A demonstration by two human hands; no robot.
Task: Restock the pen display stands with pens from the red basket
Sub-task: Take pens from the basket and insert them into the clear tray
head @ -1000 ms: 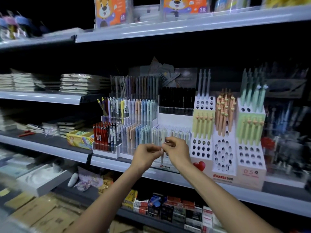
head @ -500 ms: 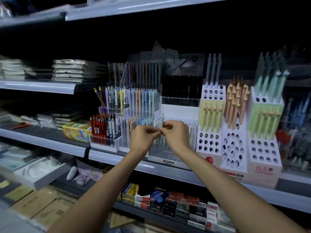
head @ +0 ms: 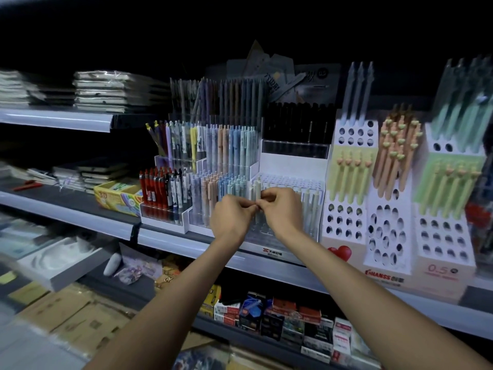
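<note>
Both hands, left (head: 231, 215) and right (head: 282, 209), fingers pinched on pale pen (head: 257, 188) over clear stand (head: 290, 193). Stand beyond fingers mostly empty; restocking far from done.

One view only: head-worn wide-angle camera, aimed forward and slightly down at the middle shelf (head: 186, 247). Pen stands (head: 290, 166) are framed centre, close, within arm's reach. Both forearms are seen entering from the bottom edge. Frame edges are blurred and bowed. No second view, so nothing is shared.
</note>
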